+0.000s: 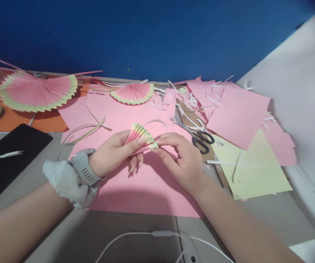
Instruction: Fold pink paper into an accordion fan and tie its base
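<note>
My left hand [116, 151] and my right hand [181, 159] together grip a small pleated paper fan [140, 137], pink with a yellow-green rim, above a large pink sheet [146, 182]. The left thumb and fingers pinch its lower left side. The right fingertips pinch its right end. A grey watch [84, 166] and a white scrunchie [67, 182] sit on my left wrist.
Two finished pleated fans lie at the back, a large one [37, 93] and a small one [132, 92]. Black-handled scissors [198, 137] lie right of my hands among paper strips. Pink sheets [236, 113] and yellow sheets [253, 171] are at right, a black tablet [6, 157] at left, a white cable [157, 233] in front.
</note>
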The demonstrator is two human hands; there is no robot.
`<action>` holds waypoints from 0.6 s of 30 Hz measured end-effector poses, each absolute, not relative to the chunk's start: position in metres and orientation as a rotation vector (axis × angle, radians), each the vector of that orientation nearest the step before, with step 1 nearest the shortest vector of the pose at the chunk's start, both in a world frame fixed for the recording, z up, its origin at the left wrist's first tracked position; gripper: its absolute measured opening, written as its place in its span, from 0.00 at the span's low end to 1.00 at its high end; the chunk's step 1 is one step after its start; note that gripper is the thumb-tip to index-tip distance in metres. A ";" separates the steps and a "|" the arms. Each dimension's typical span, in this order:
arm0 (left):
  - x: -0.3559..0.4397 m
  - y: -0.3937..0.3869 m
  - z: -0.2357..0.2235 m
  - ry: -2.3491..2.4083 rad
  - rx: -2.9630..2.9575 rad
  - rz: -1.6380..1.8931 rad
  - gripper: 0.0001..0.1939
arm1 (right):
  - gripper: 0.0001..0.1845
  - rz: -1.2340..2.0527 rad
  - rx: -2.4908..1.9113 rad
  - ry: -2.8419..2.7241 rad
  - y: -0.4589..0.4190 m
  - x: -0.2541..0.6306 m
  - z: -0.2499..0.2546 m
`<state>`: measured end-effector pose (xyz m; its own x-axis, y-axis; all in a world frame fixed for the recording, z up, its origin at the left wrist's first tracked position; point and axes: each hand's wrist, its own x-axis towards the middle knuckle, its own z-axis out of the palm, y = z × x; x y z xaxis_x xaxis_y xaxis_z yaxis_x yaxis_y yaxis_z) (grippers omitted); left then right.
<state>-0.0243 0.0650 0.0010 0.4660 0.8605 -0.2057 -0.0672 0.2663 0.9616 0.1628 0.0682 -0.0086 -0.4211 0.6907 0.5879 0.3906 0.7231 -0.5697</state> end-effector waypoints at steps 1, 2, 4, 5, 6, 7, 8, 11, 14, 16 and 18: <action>-0.024 0.065 0.001 0.887 1.121 0.751 0.14 | 0.08 0.453 -0.806 -2.075 0.068 0.163 -0.008; -0.024 0.066 0.002 0.907 1.112 0.764 0.14 | 0.08 0.464 -0.788 -2.088 0.069 0.163 -0.008; -0.023 0.066 0.002 0.967 1.103 0.819 0.15 | 0.08 0.475 -0.754 -2.109 0.069 0.163 -0.008; -0.023 0.066 0.003 1.001 1.111 0.859 0.15 | 0.08 0.477 -0.744 -2.117 0.069 0.163 -0.008; -0.023 0.066 0.003 1.032 1.128 0.896 0.15 | 0.08 0.479 -0.741 -2.122 0.069 0.163 -0.008; -0.023 0.066 0.003 1.056 1.151 0.929 0.16 | 0.08 0.481 -0.742 -2.128 0.069 0.163 -0.008; -0.023 0.067 0.002 1.077 1.171 0.953 0.17 | 0.08 0.482 -0.745 -2.132 0.069 0.163 -0.008; -0.025 0.069 -0.001 1.126 1.184 0.996 0.18 | 0.07 0.481 -0.749 -2.143 0.069 0.162 -0.008; -0.025 0.070 -0.005 1.130 1.117 1.014 0.17 | 0.06 0.465 -0.743 -2.157 0.069 0.161 -0.008; -0.024 0.071 -0.005 1.127 1.020 1.036 0.17 | 0.06 0.452 -0.737 -2.163 0.069 0.161 -0.009; -0.023 0.071 -0.004 1.111 0.888 1.072 0.16 | 0.07 0.447 -0.729 -2.169 0.068 0.161 -0.009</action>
